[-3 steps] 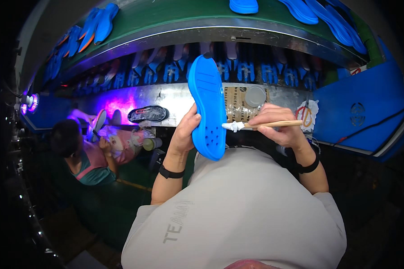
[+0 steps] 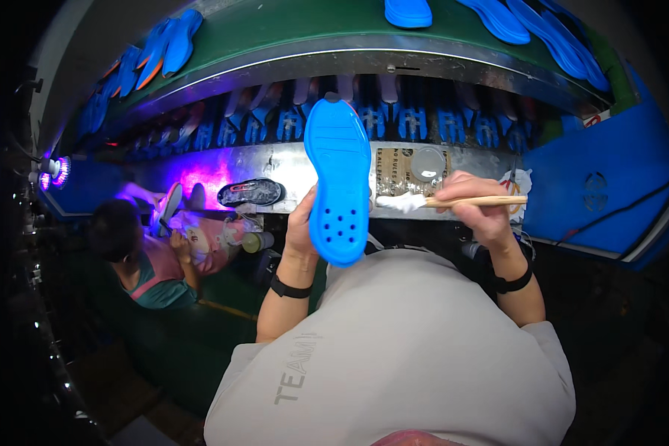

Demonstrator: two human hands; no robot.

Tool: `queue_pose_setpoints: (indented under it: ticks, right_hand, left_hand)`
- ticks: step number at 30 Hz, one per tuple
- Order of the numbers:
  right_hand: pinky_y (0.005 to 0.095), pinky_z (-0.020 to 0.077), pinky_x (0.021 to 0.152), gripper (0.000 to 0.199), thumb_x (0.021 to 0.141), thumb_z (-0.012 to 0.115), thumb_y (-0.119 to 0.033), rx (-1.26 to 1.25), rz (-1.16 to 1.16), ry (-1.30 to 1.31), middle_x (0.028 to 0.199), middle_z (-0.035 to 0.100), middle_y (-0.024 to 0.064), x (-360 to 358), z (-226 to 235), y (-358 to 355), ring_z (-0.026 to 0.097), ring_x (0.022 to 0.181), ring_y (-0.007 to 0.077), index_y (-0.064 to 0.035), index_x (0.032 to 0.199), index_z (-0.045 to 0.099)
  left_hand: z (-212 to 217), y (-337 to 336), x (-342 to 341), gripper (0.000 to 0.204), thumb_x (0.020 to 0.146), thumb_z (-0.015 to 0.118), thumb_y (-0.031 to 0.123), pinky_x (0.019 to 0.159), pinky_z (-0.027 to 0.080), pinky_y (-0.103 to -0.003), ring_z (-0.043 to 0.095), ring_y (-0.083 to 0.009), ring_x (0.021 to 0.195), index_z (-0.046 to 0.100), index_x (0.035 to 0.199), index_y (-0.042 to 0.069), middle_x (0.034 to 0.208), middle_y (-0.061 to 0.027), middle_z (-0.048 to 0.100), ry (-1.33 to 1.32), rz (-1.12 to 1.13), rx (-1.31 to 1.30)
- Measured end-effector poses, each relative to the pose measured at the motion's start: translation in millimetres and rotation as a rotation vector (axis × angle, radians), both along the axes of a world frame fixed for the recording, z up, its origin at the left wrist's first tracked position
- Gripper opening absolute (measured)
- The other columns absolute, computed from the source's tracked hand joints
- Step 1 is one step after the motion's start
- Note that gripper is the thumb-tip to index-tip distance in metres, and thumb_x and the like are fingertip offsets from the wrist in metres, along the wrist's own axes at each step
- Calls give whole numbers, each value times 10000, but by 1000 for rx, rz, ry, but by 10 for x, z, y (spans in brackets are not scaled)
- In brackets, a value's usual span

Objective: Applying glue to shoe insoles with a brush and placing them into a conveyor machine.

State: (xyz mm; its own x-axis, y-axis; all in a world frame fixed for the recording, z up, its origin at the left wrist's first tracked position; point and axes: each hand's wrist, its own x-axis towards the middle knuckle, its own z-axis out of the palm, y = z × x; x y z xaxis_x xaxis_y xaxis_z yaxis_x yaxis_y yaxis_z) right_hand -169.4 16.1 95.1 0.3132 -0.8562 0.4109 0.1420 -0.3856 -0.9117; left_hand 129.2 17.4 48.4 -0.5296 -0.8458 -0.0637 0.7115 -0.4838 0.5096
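Observation:
A blue shoe sole (image 2: 340, 178) stands upright before me, with small round holes near its lower end and grooves near its top. My left hand (image 2: 302, 229) is closed on its left edge, the fingers mostly hidden behind it. To its right, my right hand (image 2: 479, 207) pinches a pale wooden stick (image 2: 507, 201) held level. White cloth-like material (image 2: 404, 201) is wrapped on the stick's left tip, a small gap from the sole's edge.
A metal bench (image 2: 312, 152) holds a dark shoe sole (image 2: 251, 192), a round clear lid (image 2: 428, 163) and brown cardboard (image 2: 394, 172). Beyond, blue soles (image 2: 409, 13) lie on a green conveyor belt (image 2: 290, 30). A co-worker (image 2: 156, 253) sits at left under purple light.
The sole has turned so its holed face shows more squarely. The stick's white tip has come away from the sole's edge, and my right hand has shifted slightly right.

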Motion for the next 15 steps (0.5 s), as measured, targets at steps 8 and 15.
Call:
queue_pose_setpoints:
  ticks: [8, 15]
  right_hand:
    - [274, 500, 760, 270, 909, 570, -117, 212, -134, -245, 922, 696, 140, -85, -234, 45, 646, 828, 161, 62, 1076, 684]
    - [272, 497, 756, 303, 940, 599, -191, 276, -209, -243, 959, 694, 142, -114, -365, 150, 648, 840, 157, 64, 1086, 676]
  left_hand:
    - [-311, -69, 102, 604, 1021, 529, 326, 871, 562, -445, 593, -382, 1131, 355, 1486, -20, 1356, -264, 474, 752, -75, 149]
    - [-92, -297, 166, 627, 1045, 451, 353, 906, 561, -495, 595, -433, 1113, 292, 1524, -20, 1385, -285, 464, 581, -111, 31]
